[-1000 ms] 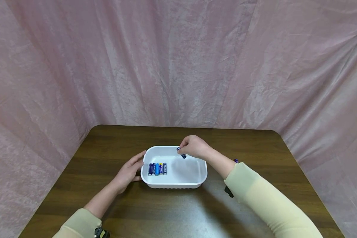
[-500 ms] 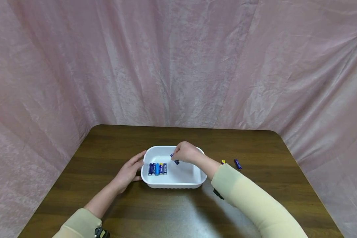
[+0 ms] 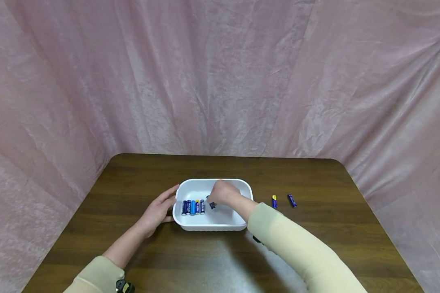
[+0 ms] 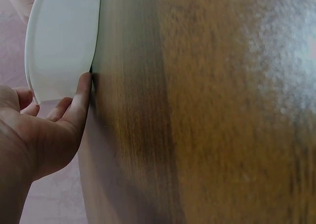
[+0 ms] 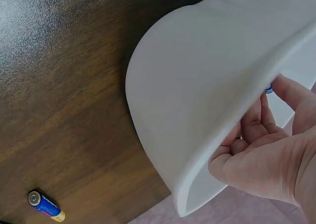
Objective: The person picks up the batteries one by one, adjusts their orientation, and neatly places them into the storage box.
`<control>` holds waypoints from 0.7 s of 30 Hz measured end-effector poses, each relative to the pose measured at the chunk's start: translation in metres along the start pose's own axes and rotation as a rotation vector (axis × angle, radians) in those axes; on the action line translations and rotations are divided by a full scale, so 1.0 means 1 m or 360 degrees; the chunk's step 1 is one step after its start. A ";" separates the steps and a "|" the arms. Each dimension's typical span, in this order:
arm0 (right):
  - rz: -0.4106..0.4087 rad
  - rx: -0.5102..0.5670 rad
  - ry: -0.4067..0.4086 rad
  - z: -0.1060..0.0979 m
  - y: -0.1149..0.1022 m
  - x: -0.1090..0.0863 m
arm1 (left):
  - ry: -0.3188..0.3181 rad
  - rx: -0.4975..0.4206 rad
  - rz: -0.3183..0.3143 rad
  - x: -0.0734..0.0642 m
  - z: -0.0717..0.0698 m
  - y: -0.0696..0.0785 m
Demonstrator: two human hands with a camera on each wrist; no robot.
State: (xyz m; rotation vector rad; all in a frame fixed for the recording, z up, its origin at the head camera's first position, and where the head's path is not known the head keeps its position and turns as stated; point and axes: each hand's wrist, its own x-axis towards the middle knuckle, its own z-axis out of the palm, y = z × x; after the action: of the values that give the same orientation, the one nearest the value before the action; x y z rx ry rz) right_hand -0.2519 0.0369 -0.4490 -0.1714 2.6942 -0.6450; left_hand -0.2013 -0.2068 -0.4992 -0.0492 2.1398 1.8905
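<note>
Left grip (image 3: 157, 212) spread against white tub (image 3: 212, 228), likely steadying it; right grip (image 3: 223, 193) pinches dark battery (image 3: 212, 206) (tilted, perhaps to clear battery row (image 3: 192, 207)).

- We see a pink, crushed-velvet-like curtain (image 3: 220, 81) filling the background and wrapping around both sides.
- We notice soft vertical folds along its middle and slanting creases towards the right, with paler, silvery patches where the pile catches light.
- Before it we have a dark brown table (image 3: 341, 211) with streaky wood grain and rounded far corners.
- We find a whitish glare (image 4: 296, 51) on its smooth, glossy top, strongest in the left wrist view.
</note>
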 end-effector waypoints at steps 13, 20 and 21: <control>0.0106 -0.0039 0.0042 0.009 -0.007 0.003 | -0.0005 0.0002 0.0000 0.001 0.000 0.001; 0.0147 -0.0015 0.0026 0.012 -0.009 0.003 | -0.0007 0.0010 0.0000 0.001 0.000 0.000; 0.0148 -0.0006 0.0023 0.012 -0.009 0.003 | -0.0006 0.0013 -0.0001 0.001 0.000 0.000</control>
State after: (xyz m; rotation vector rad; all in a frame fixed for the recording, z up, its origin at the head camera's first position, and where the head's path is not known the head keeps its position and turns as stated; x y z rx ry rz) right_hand -0.2494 0.0236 -0.4560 -0.0426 2.6994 -0.6154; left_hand -0.2025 -0.2066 -0.4998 -0.0445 2.1450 1.8800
